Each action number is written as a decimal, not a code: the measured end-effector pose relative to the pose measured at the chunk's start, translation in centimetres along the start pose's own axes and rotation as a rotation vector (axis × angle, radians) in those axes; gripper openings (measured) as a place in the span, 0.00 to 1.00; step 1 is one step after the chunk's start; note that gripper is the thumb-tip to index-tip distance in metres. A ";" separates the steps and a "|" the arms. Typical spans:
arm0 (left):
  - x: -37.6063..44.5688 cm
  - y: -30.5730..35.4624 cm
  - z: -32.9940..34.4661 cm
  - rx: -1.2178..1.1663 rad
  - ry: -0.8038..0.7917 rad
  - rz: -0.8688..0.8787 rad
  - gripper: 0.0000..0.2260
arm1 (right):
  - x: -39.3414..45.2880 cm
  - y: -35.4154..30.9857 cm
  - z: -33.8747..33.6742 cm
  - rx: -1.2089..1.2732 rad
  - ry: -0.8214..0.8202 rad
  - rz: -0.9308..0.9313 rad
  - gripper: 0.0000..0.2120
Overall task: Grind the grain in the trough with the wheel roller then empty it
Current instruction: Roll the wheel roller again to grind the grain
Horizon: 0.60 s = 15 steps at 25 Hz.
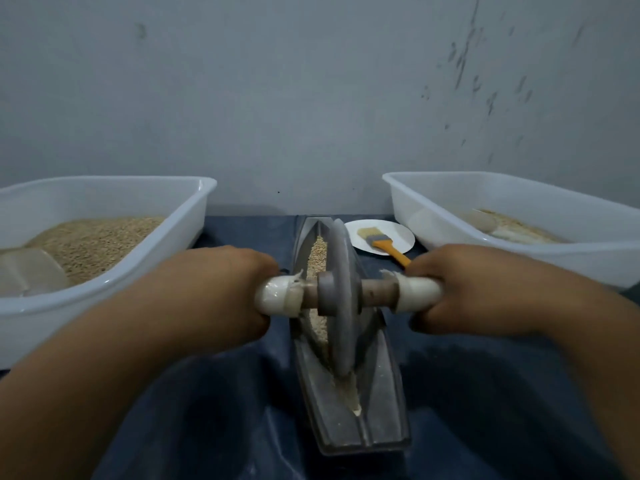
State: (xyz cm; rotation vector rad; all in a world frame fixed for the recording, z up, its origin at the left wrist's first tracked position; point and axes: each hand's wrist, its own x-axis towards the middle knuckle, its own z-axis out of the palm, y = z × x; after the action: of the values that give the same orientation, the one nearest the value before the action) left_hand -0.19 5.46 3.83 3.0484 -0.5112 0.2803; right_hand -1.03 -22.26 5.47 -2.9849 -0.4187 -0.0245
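Both hands, left hand (221, 289) and right hand (460, 289), grip the wheel roller (341, 299) upright in the trough (346, 420) of grain (317, 258)

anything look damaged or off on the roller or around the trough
The white wrap on the roller handles is frayed and peeling at its inner ends, on both sides of the wheel. No grain shows spilled outside the trough.
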 end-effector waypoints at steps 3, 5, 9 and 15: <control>-0.7 0.2 -0.3 -0.010 0.029 0.070 0.11 | -1.0 0.0 -0.8 0.061 -0.098 -0.049 0.20; 0.1 0.5 0.4 0.050 0.132 0.033 0.07 | 0.3 -0.2 0.3 0.068 -0.026 -0.018 0.15; 2.1 0.9 2.0 0.135 0.295 -0.079 0.08 | 3.5 -0.5 2.8 -0.084 0.344 0.043 0.09; 0.3 0.7 0.4 0.056 0.123 0.005 0.07 | -0.3 -0.1 -0.3 0.051 -0.043 -0.009 0.11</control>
State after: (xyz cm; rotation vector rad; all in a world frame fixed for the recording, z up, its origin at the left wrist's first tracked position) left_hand -0.07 4.68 3.45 3.0586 -0.5126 0.4874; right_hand -1.34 -22.26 5.74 -2.9381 -0.4312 0.0488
